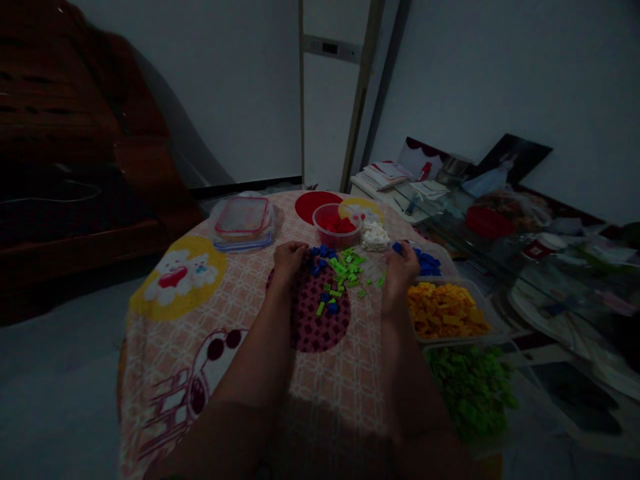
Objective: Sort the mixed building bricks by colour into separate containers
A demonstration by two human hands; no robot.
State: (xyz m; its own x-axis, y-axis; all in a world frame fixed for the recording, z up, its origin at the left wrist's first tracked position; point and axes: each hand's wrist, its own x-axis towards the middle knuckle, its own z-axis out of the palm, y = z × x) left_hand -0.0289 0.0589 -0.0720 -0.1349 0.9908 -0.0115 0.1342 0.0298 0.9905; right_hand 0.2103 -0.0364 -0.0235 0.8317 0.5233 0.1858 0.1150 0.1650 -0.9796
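left hand (289, 259) curled on blue bricks (320, 253) | right hand (400, 267) pinching blue brick (397, 247) | green bricks (347, 267) between, on surface (240, 300)

I see both of my bare forearms reaching forward from the bottom of the view, roughly parallel and a little apart. My left hand (289, 260) lies knuckles up with the fingers curled down and inward — whether they pinch anything I cannot tell. My right hand (400, 269) sits level with it, wrist straight, fingers bent and bunched towards the thumb.
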